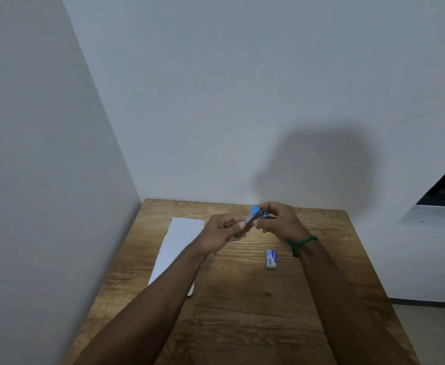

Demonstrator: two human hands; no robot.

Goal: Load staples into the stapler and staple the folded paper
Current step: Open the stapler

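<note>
Over table (242,317), L hand (220,234) + R hand (279,222) fingers (267,206) pinch stapler (255,209).

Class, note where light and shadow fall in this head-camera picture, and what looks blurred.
Head view: a soft shadow falls on the back wall, right of centre; a bright patch lies on the wooden table; the stapler is blurred.

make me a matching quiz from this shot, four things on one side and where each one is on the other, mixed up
Things:
1. stapler
2. paper
3. staple box
4. wristband

Places:
a. round the right wrist
b. flat on the table, left side
c. held up, off the table
d. on the table, right of centre

Pairs: 1-c, 2-b, 3-d, 4-a
</note>
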